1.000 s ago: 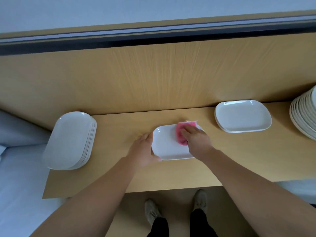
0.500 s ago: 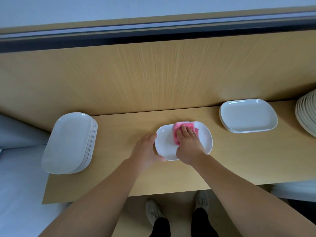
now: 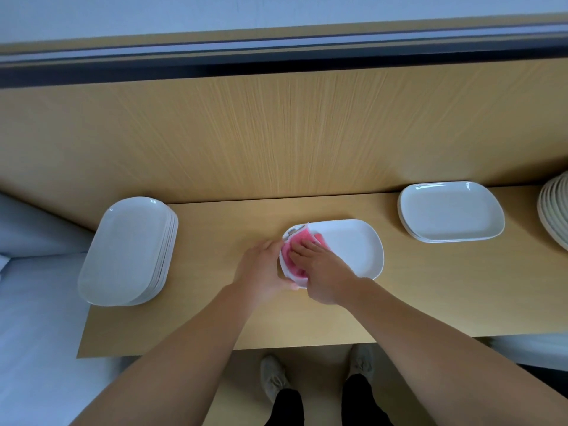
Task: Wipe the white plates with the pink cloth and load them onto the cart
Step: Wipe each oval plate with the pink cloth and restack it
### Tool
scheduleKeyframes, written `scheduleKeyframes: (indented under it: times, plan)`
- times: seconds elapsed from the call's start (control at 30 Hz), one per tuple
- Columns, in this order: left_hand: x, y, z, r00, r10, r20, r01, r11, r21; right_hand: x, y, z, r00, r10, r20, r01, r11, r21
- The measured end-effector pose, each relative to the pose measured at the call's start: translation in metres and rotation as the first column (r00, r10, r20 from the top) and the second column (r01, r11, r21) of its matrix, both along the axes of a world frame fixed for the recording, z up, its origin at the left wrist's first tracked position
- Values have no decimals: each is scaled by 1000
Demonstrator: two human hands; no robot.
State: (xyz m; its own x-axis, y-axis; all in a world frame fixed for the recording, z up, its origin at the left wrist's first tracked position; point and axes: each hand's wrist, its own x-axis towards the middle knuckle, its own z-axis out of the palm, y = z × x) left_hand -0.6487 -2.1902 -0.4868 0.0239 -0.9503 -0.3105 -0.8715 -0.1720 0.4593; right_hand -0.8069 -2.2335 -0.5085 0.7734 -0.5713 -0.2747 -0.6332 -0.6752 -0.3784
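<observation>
The left arm and right arm are bare along all their visible length, and the left hand and right hand over the table are bare too, the fingers uncovered to their tips. Below the table's near edge the legs show in black trousers, plain and dark. Between the trousers and that edge are a left shoe and a right shoe, both a pale grey-beige, low and soft-looking with rounded toes; finer detail is too blurred to tell.
</observation>
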Motion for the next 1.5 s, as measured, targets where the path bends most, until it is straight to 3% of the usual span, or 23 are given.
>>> scheduleKeyframes:
  times: [0.17,0.4,0.97,1.07,1.17,1.27,1.5]
  plan:
    - [3,2,-1,975,-136,176,142,990,-22,-12,0,5,997,43,60,-46,997,54]
    - [6,1,-1,939,-214,268,220,975,7,-27,-4,5,984,108,144,-119,990,72]
    - [0,0,3,883,-272,383,258,962,87,-102,-18,27,995,41,-89,-25,984,174]
    - [-7,-2,6,861,-310,403,302,950,86,-108,-19,23,996,21,-87,-11,994,106]
    - [-12,0,3,855,-371,363,361,928,97,-109,-19,19,1000,-4,-3,4,1000,-8]
    - [-15,3,0,850,-424,314,425,903,69,-101,-27,20,992,71,106,-53,985,-165]
    - [-20,-4,-4,868,-437,235,424,899,106,-51,-45,13,987,158,-22,-159,975,-156]
